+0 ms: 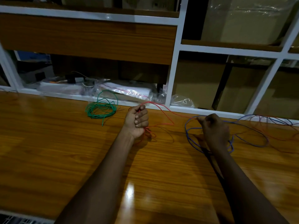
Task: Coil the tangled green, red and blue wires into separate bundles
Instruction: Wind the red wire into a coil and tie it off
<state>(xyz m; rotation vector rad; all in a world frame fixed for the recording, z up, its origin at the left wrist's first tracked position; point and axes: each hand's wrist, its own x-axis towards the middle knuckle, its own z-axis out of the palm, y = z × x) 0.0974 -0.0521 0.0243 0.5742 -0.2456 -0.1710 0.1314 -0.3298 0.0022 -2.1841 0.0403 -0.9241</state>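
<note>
Your left hand (pixel 136 121) is clenching the red wire (pixel 161 108); at three o'clock your right hand (pixel 215 131) is pinching it amid blue wire (pixel 189 136); green coil (pixel 101 109) is lying at ten.

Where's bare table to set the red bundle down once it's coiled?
The widest bare table is left of the green coil and left hand, plus the near strip between the forearms. It is crowded around the right hand, where blue wire and red wire loops sprawl rightward.
</note>
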